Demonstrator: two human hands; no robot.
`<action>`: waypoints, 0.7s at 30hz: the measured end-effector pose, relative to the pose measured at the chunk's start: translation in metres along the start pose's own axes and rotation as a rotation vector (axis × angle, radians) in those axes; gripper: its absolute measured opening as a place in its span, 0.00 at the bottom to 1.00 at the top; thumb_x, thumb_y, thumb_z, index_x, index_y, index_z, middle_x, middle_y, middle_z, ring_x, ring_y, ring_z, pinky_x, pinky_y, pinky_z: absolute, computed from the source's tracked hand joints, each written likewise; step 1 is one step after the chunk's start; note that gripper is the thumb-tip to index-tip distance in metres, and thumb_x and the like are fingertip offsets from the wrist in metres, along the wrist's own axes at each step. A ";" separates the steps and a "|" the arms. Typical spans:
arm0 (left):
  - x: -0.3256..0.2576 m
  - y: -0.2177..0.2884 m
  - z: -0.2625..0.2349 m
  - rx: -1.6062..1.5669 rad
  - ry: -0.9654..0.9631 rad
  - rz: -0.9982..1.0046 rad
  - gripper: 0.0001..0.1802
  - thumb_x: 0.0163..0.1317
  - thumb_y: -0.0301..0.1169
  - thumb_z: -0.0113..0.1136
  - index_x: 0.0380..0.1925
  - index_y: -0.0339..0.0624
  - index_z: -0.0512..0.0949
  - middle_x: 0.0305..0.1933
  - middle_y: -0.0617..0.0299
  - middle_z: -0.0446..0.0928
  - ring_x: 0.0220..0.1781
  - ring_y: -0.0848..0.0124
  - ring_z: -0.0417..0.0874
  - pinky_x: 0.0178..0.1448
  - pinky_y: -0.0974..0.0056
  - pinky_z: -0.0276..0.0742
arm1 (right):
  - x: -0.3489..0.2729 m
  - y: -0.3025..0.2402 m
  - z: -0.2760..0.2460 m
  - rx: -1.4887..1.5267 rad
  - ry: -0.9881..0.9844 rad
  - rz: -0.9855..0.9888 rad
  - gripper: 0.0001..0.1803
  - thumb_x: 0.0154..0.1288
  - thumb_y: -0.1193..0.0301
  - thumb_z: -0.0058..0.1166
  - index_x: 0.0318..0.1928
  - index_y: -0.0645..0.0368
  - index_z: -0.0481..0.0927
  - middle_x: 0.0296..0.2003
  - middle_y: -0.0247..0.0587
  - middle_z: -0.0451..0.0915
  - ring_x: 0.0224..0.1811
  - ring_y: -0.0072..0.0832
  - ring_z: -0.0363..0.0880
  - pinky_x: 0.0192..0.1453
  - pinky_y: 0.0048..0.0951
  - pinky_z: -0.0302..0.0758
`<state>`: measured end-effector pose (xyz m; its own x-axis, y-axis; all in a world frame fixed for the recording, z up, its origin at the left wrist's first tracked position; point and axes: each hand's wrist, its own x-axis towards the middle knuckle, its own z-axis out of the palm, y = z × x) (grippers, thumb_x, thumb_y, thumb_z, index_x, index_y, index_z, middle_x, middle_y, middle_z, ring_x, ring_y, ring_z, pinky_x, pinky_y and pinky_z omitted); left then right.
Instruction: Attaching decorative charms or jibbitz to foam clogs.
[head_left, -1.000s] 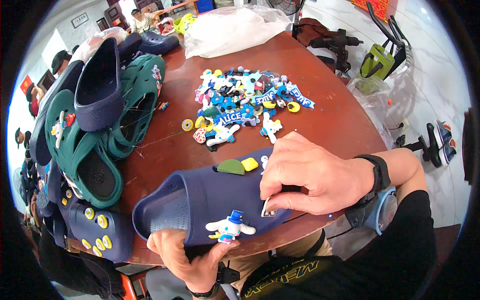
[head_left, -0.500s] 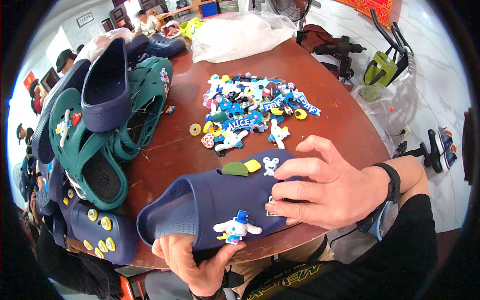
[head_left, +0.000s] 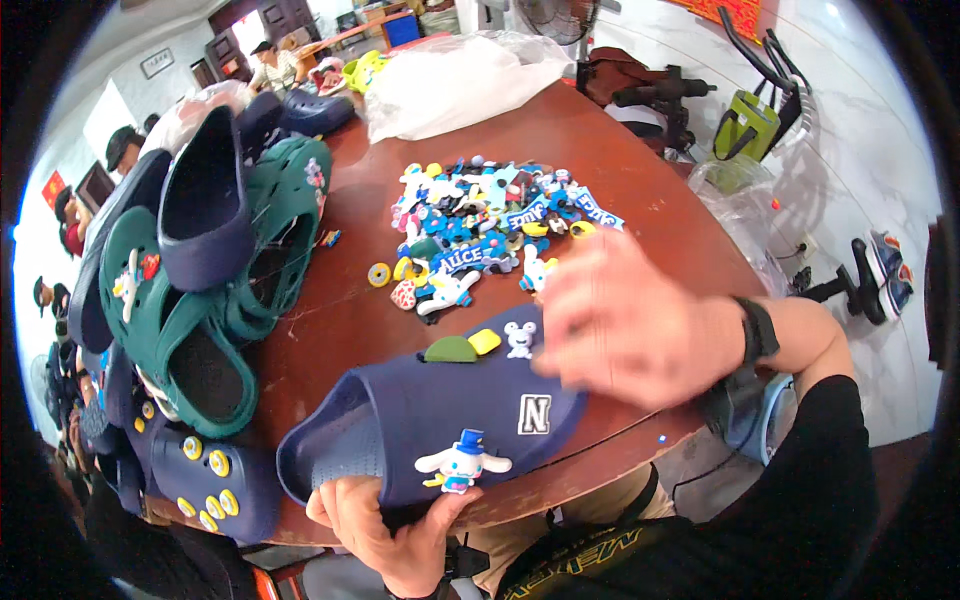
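Note:
A navy clog (head_left: 400,410) lies tilted on its side at the table's near edge, its opening toward the left. My left hand (head_left: 390,540) grips its lower rim, thumb beside a white long-eared charm with a blue hat (head_left: 464,462). Along the upper also sit a green half-round charm (head_left: 451,350), a yellow charm (head_left: 485,342), a white mouse-head charm (head_left: 519,341) and a black-and-white letter charm (head_left: 534,414). My right hand (head_left: 640,335) is smeared by motion above the toe, close to a heap of colourful shoe charms (head_left: 480,215); its fingers are unclear.
Green clogs (head_left: 225,385) and navy clogs (head_left: 205,200) are piled on the left; one navy clog (head_left: 215,490) bears yellow-and-white round charms. A clear plastic bag (head_left: 460,85) covers the far side of the red-brown table (head_left: 660,200). People (head_left: 125,150) sit farther back.
My right hand has lifted off the clog's toe and moved up toward the charm heap, uncovering the letter charm. The left hand keeps its grip; the view has shifted slightly.

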<state>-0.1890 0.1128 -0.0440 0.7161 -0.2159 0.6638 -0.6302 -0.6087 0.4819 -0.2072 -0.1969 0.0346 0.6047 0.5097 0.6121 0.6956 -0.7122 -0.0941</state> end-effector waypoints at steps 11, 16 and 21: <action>-0.006 -0.011 -0.001 0.085 0.022 0.134 0.47 0.29 0.35 0.88 0.54 0.37 0.74 0.56 0.46 0.72 0.59 0.47 0.70 0.62 0.43 0.65 | -0.018 0.077 0.014 0.130 0.026 0.272 0.07 0.58 0.71 0.62 0.34 0.61 0.85 0.31 0.45 0.84 0.35 0.40 0.83 0.41 0.39 0.78; -0.006 -0.011 -0.004 0.121 0.017 0.137 0.46 0.29 0.37 0.88 0.51 0.34 0.75 0.55 0.44 0.73 0.58 0.45 0.71 0.62 0.42 0.65 | -0.020 0.091 0.011 0.243 0.018 0.472 0.08 0.60 0.69 0.62 0.36 0.61 0.86 0.33 0.48 0.84 0.37 0.42 0.83 0.41 0.39 0.77; -0.007 -0.012 -0.003 0.074 0.018 0.130 0.47 0.31 0.40 0.88 0.52 0.33 0.74 0.55 0.44 0.73 0.57 0.46 0.70 0.61 0.42 0.66 | -0.021 0.107 0.017 -0.033 0.004 0.284 0.08 0.59 0.68 0.65 0.40 0.47 0.87 0.37 0.37 0.80 0.45 0.37 0.74 0.49 0.42 0.69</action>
<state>-0.1871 0.1243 -0.0528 0.6237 -0.2838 0.7283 -0.6933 -0.6311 0.3479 -0.1385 -0.2752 -0.0018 0.7720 0.2860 0.5677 0.4855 -0.8417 -0.2362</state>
